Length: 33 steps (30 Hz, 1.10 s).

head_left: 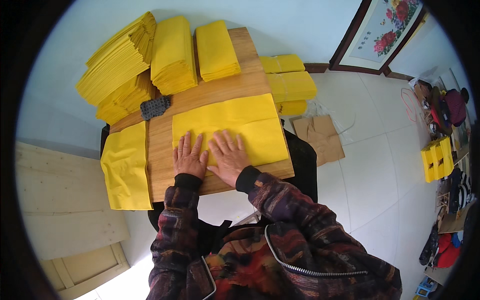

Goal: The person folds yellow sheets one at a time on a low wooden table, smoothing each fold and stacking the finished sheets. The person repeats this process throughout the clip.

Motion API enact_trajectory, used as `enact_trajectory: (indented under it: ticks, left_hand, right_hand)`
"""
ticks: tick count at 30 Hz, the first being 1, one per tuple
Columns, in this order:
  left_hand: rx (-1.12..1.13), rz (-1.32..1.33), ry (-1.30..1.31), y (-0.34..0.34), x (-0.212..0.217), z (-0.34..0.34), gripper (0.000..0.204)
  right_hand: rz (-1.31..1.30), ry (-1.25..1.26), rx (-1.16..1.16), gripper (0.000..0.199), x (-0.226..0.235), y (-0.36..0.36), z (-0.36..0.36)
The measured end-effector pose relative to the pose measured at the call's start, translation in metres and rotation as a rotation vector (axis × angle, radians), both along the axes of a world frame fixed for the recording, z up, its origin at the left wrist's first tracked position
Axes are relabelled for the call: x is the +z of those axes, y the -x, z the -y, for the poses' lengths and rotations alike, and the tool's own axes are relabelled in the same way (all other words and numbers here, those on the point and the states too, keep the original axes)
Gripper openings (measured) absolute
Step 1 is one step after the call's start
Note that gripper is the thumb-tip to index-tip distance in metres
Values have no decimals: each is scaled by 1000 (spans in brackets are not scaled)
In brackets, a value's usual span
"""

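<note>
A yellow fabric-like sheet (250,117) lies flat in front of me on the wooden table (210,90), a crease running across its right half. My left hand (190,159) rests palm down at its lower left, fingers spread. Beside it my right hand (230,156) lies flat on the sheet, fingers apart, the two thumbs close together. Neither hand holds anything. Another yellow piece (127,167), wrinkled, hangs partly over the table's left edge. A dark grey textured block or pad (155,107) sits beyond my left hand, near the stacks.
Yellow folded stacks (172,55) line the table's far side, one pile (122,60) leaning at the left. Tied yellow bundles (290,85) stand past the right edge, near brown paper (320,140) on the tiled floor. Shelves with clothes and shoes run along the far right.
</note>
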<state>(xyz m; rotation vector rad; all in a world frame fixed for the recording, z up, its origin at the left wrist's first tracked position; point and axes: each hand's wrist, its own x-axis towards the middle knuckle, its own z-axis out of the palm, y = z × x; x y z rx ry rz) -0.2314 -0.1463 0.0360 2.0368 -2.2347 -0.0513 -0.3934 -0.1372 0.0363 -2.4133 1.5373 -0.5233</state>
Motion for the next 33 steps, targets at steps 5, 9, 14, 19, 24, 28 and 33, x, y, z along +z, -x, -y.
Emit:
enact_trajectory:
  ticks: [5, 9, 14, 19, 24, 28, 33]
  left_hand:
    - [8, -16, 6, 0, 0, 0, 54]
    - [22, 7, 1, 1, 1, -2, 55]
    - [25, 19, 10, 1, 0, -1, 55]
    - [12, 8, 5, 1, -2, 0, 54]
    - [-18, 27, 58, -2, -2, 0, 52]
    - [-4, -32, 63, -3, -7, -1, 51]
    - [12, -11, 72, -2, -8, -1, 51]
  right_hand:
    - [-66, -78, -222, 87, 5, 67, -4]
    - [-87, -171, -352, 90, 10, 120, -11]
    - [-130, -84, -430, 84, 21, 129, -15]
    - [-52, 55, 13, 60, 18, 28, -11]
    - [22, -43, 160, 59, 7, -12, -3]
    - [-72, -56, 78, 70, 1, 42, -15]
    - [-72, -89, -50, 68, 14, 64, -22]
